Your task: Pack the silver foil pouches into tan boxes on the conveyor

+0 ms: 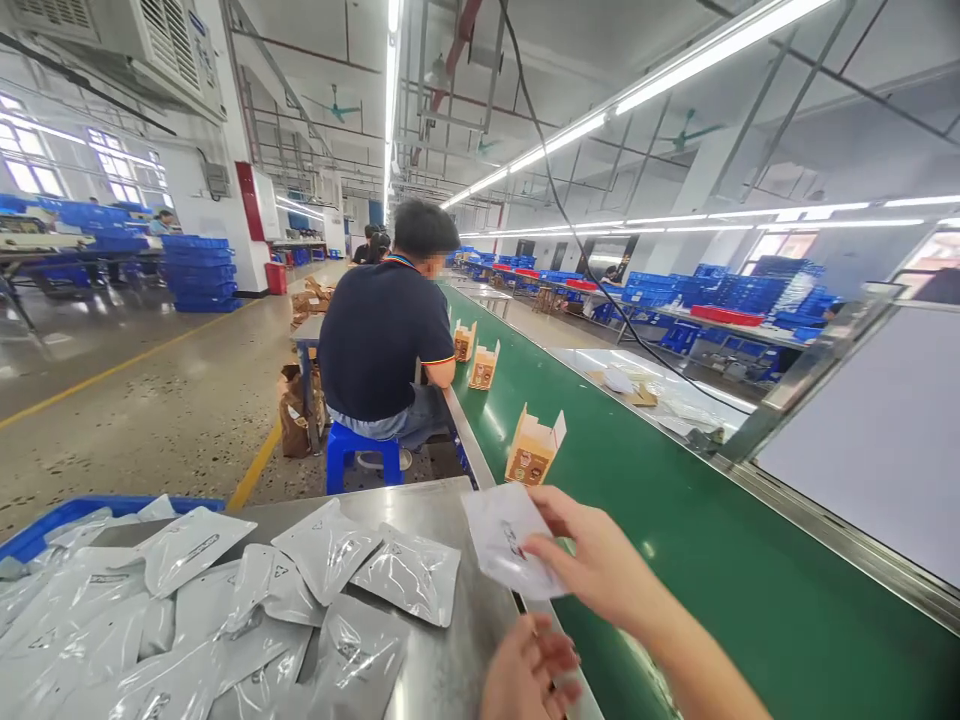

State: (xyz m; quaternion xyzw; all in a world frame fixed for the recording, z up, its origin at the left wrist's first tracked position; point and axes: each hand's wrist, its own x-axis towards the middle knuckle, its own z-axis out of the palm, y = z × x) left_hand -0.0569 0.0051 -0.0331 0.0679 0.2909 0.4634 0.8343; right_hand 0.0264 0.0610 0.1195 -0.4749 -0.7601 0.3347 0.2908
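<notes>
Right hand (600, 565) pinches a white foil pouch (506, 540) between thumb and fingers (551, 500), at the desk's edge beside the green conveyor belt (675, 540). Pouch roughly flat, long axis running from the hand up-left, free end toward the open orange carton (532, 450) on the belt. Left hand (525, 675) low, fingers loosely curled, holding nothing. More pouches (225, 600) heaped on the steel desk (442, 660). Factory hall, strip lighting; a seated person (386, 335) further along.

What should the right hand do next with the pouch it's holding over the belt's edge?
Probably carry the white pouch forward to the open orange carton just ahead on the green belt: the right hand pinches the pouch, and the carton's flaps stand open.
</notes>
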